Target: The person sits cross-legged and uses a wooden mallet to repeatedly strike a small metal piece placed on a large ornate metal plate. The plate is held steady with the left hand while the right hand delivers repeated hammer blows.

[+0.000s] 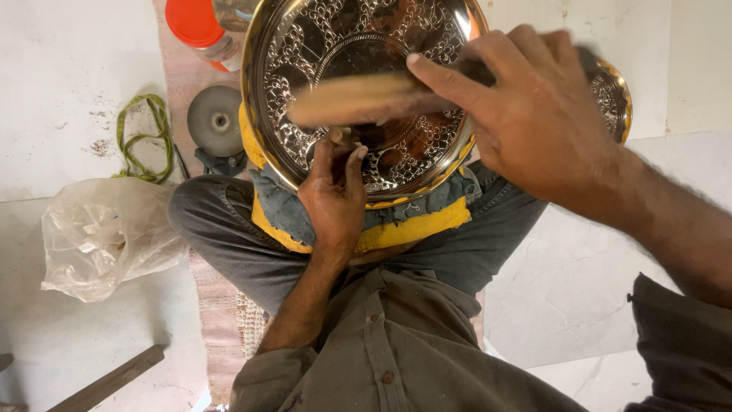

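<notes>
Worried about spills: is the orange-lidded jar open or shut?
Shut: the orange lid sits on the jar, lying beside the metal plate.

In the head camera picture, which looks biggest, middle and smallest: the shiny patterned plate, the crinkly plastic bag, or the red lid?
1. Shiny patterned plate
2. Plastic bag
3. Red lid, partly cut off by the picture's edge, yet clearly smallest.

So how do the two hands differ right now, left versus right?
The left hand pinches a small tool upright against the engraved metal plate; the right hand grips a blurred wooden mallet above it. The left looks sharp, the right's tool smeared. Both are bare, over the plate.
</notes>
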Demonstrator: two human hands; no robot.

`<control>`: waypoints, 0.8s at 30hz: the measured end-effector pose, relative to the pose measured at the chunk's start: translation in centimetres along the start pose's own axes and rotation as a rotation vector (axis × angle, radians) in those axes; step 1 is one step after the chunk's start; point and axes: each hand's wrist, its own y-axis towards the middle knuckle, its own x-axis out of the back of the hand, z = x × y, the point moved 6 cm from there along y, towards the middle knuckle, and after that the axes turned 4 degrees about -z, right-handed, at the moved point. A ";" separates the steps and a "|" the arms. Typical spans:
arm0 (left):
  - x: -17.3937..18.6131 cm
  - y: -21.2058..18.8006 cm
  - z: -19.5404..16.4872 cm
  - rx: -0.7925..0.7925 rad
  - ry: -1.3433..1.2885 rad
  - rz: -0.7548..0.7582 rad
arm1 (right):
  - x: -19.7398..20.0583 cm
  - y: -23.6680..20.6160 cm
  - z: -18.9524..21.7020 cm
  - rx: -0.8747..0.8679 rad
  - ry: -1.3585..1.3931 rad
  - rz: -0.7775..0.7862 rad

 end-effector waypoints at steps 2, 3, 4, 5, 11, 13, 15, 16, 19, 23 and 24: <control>0.0 0.0 -0.1 -0.017 -0.008 0.001 | -0.1 0.1 -0.5 -0.117 0.403 -0.008; 0.0 0.1 -0.1 -0.027 -0.004 0.008 | -0.2 0.1 -0.2 -0.065 0.237 0.015; 0.0 0.1 -0.2 -0.037 0.002 0.016 | -0.2 0.1 0.1 -0.013 0.071 0.037; 0.0 0.1 0.1 0.012 0.029 0.033 | -0.3 0.1 0.5 0.039 -0.093 0.058; 0.1 0.3 -0.2 -0.024 0.035 0.046 | 0.2 0.5 0.9 0.043 -0.057 -0.008; 0.1 0.3 -0.3 -0.028 0.024 0.050 | 0.0 0.5 0.5 -0.044 0.157 -0.003; 0.2 0.3 -0.4 -0.015 -0.009 0.047 | -0.3 0.4 0.4 -0.063 0.171 0.014; 0.2 0.3 -0.5 -0.008 -0.024 0.043 | -0.4 0.2 0.5 -0.034 0.078 0.024; 0.2 0.4 -0.7 -0.015 0.033 0.062 | -0.6 -0.1 0.4 -0.045 0.103 -0.007; 0.3 0.4 -1.0 -0.015 0.005 0.072 | -1.5 -0.6 0.3 -0.042 0.122 0.018; 0.3 0.5 -0.9 0.002 0.033 0.079 | -1.6 -0.7 0.3 -0.046 0.129 0.002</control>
